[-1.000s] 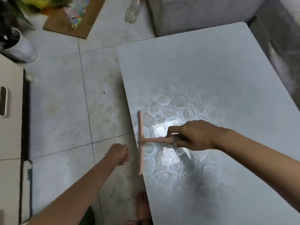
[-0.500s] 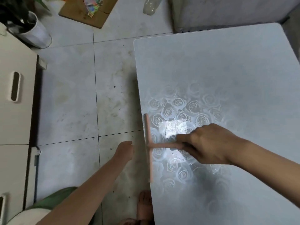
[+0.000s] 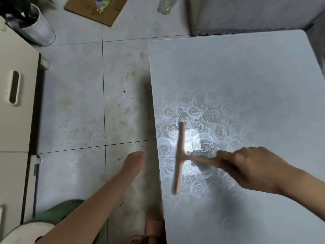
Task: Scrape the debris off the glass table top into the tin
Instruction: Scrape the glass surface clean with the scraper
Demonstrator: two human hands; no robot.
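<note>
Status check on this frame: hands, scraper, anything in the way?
Right hand gripping scraper, blade on glass table top near left edge. Left hand beside edge, grip unclear. Nothing blocking; tin not evident.

Right hand (image 3: 253, 169) knuckles up, fingers and thumb curled round the handle of the scraper (image 3: 180, 155); forearm angled in from the near right, pointing left. Left forearm slants from the near left edge toward the middle, wrist straight. Left hand (image 3: 134, 160) at its far end, holding nothing; blur hides whether its fingers are tucked under or straight.
</note>
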